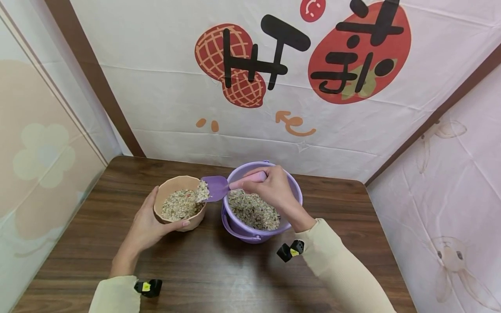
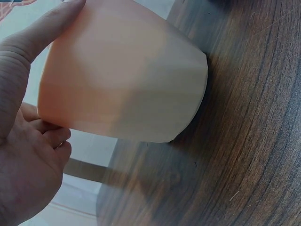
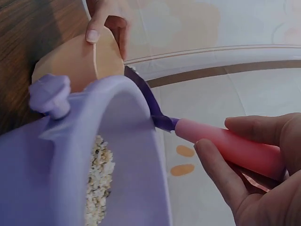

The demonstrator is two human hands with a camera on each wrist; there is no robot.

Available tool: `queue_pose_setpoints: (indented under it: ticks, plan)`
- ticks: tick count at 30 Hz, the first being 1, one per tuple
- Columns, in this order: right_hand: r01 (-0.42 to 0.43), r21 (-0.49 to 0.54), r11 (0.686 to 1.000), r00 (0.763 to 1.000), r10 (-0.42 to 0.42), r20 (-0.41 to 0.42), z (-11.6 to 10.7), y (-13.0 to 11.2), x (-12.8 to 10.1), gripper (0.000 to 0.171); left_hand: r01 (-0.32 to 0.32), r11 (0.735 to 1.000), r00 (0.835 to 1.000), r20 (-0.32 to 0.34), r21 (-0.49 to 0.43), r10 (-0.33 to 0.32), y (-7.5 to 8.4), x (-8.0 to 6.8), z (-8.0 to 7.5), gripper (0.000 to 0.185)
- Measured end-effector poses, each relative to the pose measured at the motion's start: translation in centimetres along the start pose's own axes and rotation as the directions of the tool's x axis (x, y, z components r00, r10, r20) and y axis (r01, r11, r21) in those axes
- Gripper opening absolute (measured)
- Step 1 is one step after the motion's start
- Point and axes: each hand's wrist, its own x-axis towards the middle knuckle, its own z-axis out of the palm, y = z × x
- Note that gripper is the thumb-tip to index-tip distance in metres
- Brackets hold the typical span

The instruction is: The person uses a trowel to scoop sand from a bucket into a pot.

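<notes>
My left hand (image 1: 146,224) grips an orange-beige faceted bowl (image 1: 195,221) by its rim, thumb at the front and fingers round the far left side. Pale gravel (image 1: 178,206) lies inside the bowl. My right hand (image 1: 275,189) holds a toy shovel by its pink handle (image 3: 221,143). The shovel's purple blade (image 1: 217,188) reaches over the bowl's right rim with some gravel at its tip. Below the right hand stands a purple bucket (image 1: 296,193) with more gravel (image 1: 252,211) in it. In the left wrist view the bowl's side (image 2: 127,70) hides its contents.
The bucket's purple handle (image 1: 235,232) hangs down at its front left. Both vessels are on a dark wood table (image 1: 219,278), close together near its back edge. Behind stands a white printed cloth wall (image 1: 164,100), with more printed cloth at the left and right sides.
</notes>
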Motion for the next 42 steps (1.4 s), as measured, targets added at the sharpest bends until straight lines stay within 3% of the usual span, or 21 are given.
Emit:
queue_pose_setpoints:
  ticks: [12, 16, 22, 25, 28, 36, 42]
  plan:
    - [0.076, -0.237, 0.969, 0.997, -0.078, 0.0, 0.6, -1.6, 0.4, 0.005, -0.014, 1.0, 1.0, 0.001, -0.004, 0.014, -0.1, 0.2, 0.1, 0.138]
    - [0.164, -0.352, 0.922, 0.983, -0.181, -0.018, 1.0, -2.0, 0.5, 0.006, -0.026, 1.0, 1.0, -0.007, -0.009, 0.026, 0.0, 0.2, 0.1, 0.137]
    - [0.249, -0.512, 0.822, 0.952, -0.306, -0.028, 1.5, -2.6, 0.4, 0.008, -0.036, 0.999, 0.999, -0.016, -0.018, 0.035, 0.0, 0.2, 0.2, 0.135]
    - [0.264, -0.535, 0.803, 0.94, -0.338, -0.042, 1.5, -2.7, 0.2, 0.01, -0.034, 0.999, 0.999, -0.015, -0.02, 0.034, 0.0, 0.2, 0.2, 0.136]
    - [0.269, -0.502, 0.822, 0.936, -0.345, -0.063, 1.2, -2.6, -0.1, 0.011, -0.031, 0.999, 0.999, -0.013, -0.021, 0.03, -0.1, 0.2, 0.2, 0.137]
    - [0.204, -0.353, 0.913, 0.944, -0.279, -0.175, -1.0, -1.5, -1.6, 0.011, -0.017, 1.0, 1.0, -0.004, -0.022, 0.017, 0.0, 0.1, 0.1, 0.138]
    - [0.223, -0.1, 0.97, 0.943, -0.241, -0.23, -3.2, -0.1, -3.1, 0.018, -0.016, 1.0, 1.0, -0.008, -0.02, 0.016, 0.0, 0.0, 0.1, 0.137]
